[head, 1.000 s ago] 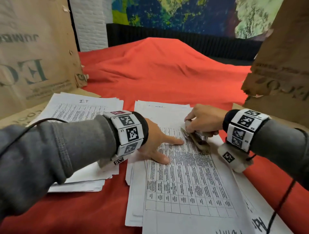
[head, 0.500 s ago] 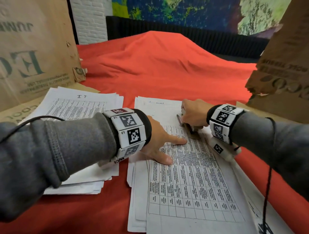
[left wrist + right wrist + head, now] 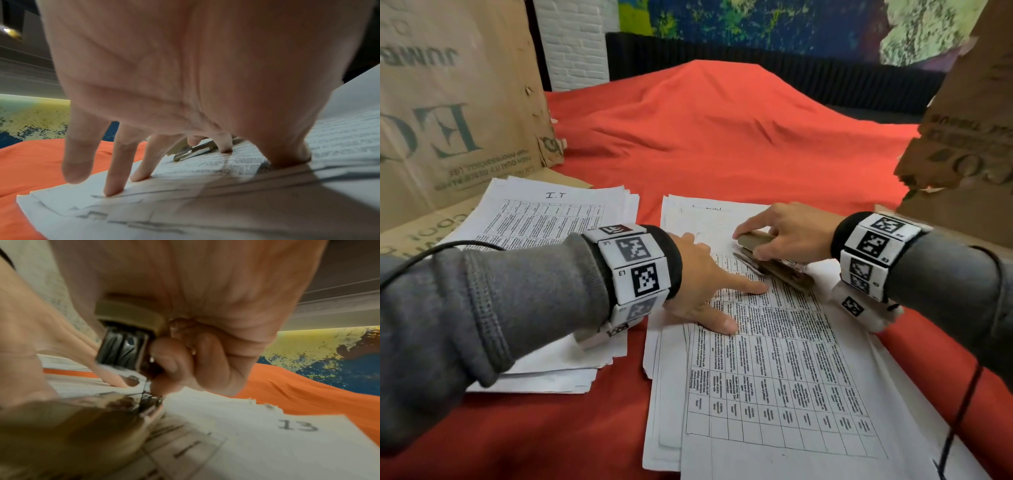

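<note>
Stapler (image 3: 787, 274) sits just above frame centre on the top sheet (image 3: 791, 377), now gaping. Half a second ago it looked squeezed shut. Right hand (image 3: 794, 233) still clasps its top arm, left hand (image 3: 705, 284) flat, pinning paper — staple probably driven.

Stapler (image 3: 780, 270): matt tan plastic cap over a glossy bare-metal magazine. Paper stack (image 3: 774, 377): smooth, matt white sheets with black print; cloth (image 3: 705, 137) at 12 o'clock is red fabric, matt and creased. Cardboard boxes (image 3: 448, 102) at 10 and 2 o'clock are brown, rough, torn-edged.
</note>
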A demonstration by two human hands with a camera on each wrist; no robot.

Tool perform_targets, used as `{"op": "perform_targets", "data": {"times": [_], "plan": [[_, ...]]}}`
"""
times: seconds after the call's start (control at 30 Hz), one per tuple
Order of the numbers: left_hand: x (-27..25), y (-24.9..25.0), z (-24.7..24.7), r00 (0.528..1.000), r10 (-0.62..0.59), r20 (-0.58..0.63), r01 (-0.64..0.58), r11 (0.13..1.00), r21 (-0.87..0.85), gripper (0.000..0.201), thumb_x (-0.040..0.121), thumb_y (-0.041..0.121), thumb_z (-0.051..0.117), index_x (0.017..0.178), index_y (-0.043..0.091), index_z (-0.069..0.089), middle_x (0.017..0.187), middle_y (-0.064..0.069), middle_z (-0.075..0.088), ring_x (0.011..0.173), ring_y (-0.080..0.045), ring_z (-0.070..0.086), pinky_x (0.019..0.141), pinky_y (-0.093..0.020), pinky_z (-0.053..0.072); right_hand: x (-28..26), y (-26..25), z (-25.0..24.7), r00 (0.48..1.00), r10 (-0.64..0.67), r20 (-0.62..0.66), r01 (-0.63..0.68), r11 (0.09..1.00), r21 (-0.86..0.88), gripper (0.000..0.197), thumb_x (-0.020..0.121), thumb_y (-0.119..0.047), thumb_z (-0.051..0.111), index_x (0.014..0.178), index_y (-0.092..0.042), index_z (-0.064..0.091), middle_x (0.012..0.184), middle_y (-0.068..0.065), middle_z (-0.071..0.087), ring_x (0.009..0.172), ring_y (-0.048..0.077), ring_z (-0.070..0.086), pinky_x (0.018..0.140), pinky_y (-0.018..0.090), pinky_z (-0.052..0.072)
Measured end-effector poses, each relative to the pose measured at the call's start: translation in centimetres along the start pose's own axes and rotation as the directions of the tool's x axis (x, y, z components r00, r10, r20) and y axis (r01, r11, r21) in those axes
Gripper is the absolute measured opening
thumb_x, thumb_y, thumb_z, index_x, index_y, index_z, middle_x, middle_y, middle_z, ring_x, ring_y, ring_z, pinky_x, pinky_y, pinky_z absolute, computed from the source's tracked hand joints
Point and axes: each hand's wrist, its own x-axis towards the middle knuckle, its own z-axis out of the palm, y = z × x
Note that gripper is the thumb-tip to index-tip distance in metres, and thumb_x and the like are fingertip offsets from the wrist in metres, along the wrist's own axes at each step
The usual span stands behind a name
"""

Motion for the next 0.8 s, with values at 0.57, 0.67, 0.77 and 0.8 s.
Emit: {"op": "perform_targets", "data": {"times": [0.57, 0.67, 0.77, 0.8], "plan": [[0.5, -0.3, 0.4, 0.999, -0.039, 0.034, 0.04, 0.999, -0.032, 0.079, 0.087, 0.086, 0.03, 0.148, 0.07, -0.016, 0.14, -0.021, 0.045, 0.133, -0.041, 0.039, 0.078, -0.043, 0.031, 0.9, 0.1, -0.2, 1.0, -0.005, 0.019, 0.005, 0.999, -0.036, 0.038, 0.098, -0.032, 0.055, 0.134, -0.039, 0.064, 0.084, -0.024, 0.059, 0.066, 0.003, 0.059, 0.064, 0.025, 0.045], [0.5, -0.4, 0.6, 0.999, -0.034, 0.02, 0.034, 0.999, -0.021, 0.079, 0.085, 0.088, 0.03, 0.147, 0.071, -0.017, 0.135, -0.022, 0.045, 0.127, -0.04, 0.042, 0.075, -0.043, 0.034, 1.6, -0.7, -0.1, 1.0, 0.014, 0.024, -0.013, 0.999, -0.034, 0.033, 0.096, -0.025, 0.054, 0.125, -0.03, 0.069, 0.083, -0.011, 0.068, 0.069, 0.014, 0.062, 0.068, 0.034, 0.057], [0.5, -0.3, 0.5, 0.999, -0.038, 0.029, 0.038, 0.999, -0.013, 0.08, 0.085, 0.087, 0.031, 0.147, 0.071, -0.016, 0.135, -0.022, 0.044, 0.13, -0.041, 0.042, 0.075, -0.044, 0.037, 1.8, -1.4, 0.0, 0.999, 0.037, 0.021, -0.035, 0.995, -0.096, 0.034, 0.1, -0.026, 0.049, 0.129, -0.031, 0.066, 0.089, -0.004, 0.066, 0.072, 0.014, 0.062, 0.068, 0.034, 0.057], [0.5, -0.3, 0.5, 0.999, -0.039, 0.03, 0.039, 0.999, -0.016, 0.08, 0.085, 0.087, 0.031, 0.147, 0.071, -0.016, 0.135, -0.022, 0.044, 0.131, -0.042, 0.041, 0.075, -0.044, 0.036, 1.9, -1.4, 0.0, 0.999, 0.039, 0.019, -0.037, 0.993, -0.116, 0.033, 0.101, -0.027, 0.047, 0.13, -0.031, 0.063, 0.092, -0.003, 0.065, 0.072, 0.013, 0.061, 0.066, 0.033, 0.055]]}}
